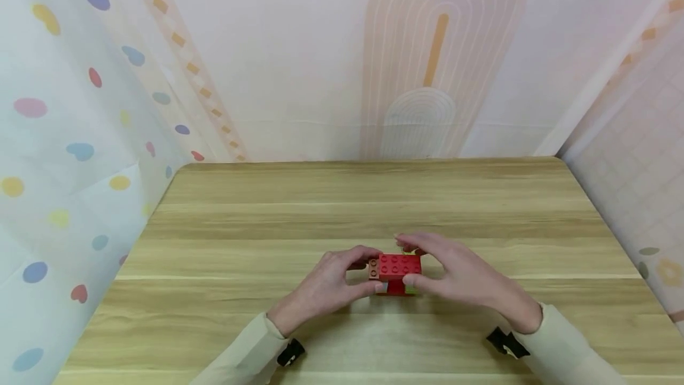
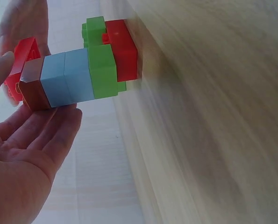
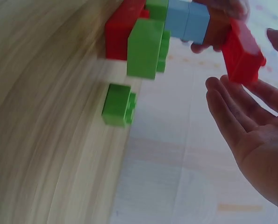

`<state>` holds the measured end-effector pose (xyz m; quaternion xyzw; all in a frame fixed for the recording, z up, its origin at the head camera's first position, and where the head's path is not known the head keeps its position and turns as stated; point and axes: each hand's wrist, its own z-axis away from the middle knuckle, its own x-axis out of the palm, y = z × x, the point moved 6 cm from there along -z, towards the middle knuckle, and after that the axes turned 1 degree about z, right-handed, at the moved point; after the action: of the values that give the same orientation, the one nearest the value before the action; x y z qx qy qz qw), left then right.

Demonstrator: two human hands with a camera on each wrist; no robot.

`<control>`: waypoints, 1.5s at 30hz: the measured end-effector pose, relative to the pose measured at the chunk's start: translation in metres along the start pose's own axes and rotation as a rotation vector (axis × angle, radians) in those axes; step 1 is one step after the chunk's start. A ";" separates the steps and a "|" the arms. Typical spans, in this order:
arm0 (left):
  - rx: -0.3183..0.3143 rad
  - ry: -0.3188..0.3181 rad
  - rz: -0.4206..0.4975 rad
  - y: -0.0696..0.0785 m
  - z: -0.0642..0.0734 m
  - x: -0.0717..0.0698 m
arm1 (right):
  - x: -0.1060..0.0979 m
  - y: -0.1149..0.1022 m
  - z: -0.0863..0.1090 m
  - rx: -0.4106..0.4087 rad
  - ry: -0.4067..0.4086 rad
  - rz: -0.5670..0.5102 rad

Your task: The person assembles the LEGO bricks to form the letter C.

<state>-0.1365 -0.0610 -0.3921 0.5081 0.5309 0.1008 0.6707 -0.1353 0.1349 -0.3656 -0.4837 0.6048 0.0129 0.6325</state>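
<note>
A toy brick tower stands on the table. Its base is a red brick (image 2: 122, 49), with green bricks (image 2: 102, 70) above. Two light blue bricks (image 2: 66, 77) and a brown brick (image 2: 35, 86) form its column. Across the top lies a red eight-stud brick (image 1: 399, 264), jutting to the right. My left hand (image 1: 333, 284) holds the column near the brown brick, thumb in front and fingers behind. My right hand (image 1: 465, 269) is around the overhanging end of the top red brick, fingers loosely extended and thumb held off it in the right wrist view.
A loose green brick (image 3: 116, 105) lies on the table beside the tower's base. The wood-grain table (image 1: 224, 230) is bounded by patterned cloth (image 1: 299, 64) at the back and on both sides.
</note>
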 end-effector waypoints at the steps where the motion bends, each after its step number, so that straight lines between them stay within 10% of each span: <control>1: 0.003 -0.003 0.003 0.001 -0.001 0.000 | -0.002 0.003 0.001 0.012 0.003 -0.013; 12: 0.162 0.048 0.008 0.017 -0.008 -0.008 | -0.010 0.038 -0.006 0.005 0.032 -0.038; 28: 0.162 0.071 0.030 0.015 -0.001 -0.009 | 0.024 0.070 -0.038 0.058 -0.280 0.106; 45: 0.142 0.074 0.082 0.014 -0.004 -0.007 | 0.016 0.062 -0.032 0.125 -0.205 0.078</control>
<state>-0.1369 -0.0566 -0.3764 0.5716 0.5398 0.1088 0.6083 -0.1923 0.1392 -0.4086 -0.4156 0.5551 0.0489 0.7189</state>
